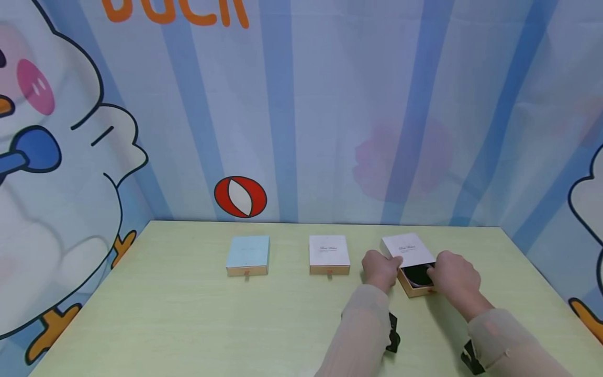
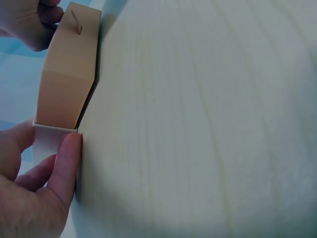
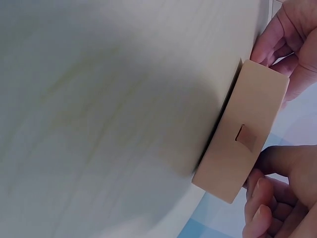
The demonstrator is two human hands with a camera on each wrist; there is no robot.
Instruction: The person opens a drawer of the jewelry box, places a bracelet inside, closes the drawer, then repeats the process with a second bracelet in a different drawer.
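A white-topped drawer box (image 1: 408, 250) lies at the right of the table, its tan drawer (image 3: 242, 130) pulled partly out toward me. Inside the drawer sits a dark round item (image 1: 418, 275). My left hand (image 1: 379, 269) grips the white sleeve at its left side, thumb and fingers around it, as the left wrist view also shows. At the drawer's right wall is my right hand (image 1: 456, 277), its thumb over the rim and its fingers curled outside. A small ribbon tab (image 3: 246, 137) sticks out of the drawer front.
Another white drawer box (image 1: 328, 251) stands closed left of my left hand. Farther left is a closed light blue box (image 1: 248, 252). The pale wooden table (image 1: 198, 324) ends at a blue striped cartoon backdrop (image 1: 325, 115).
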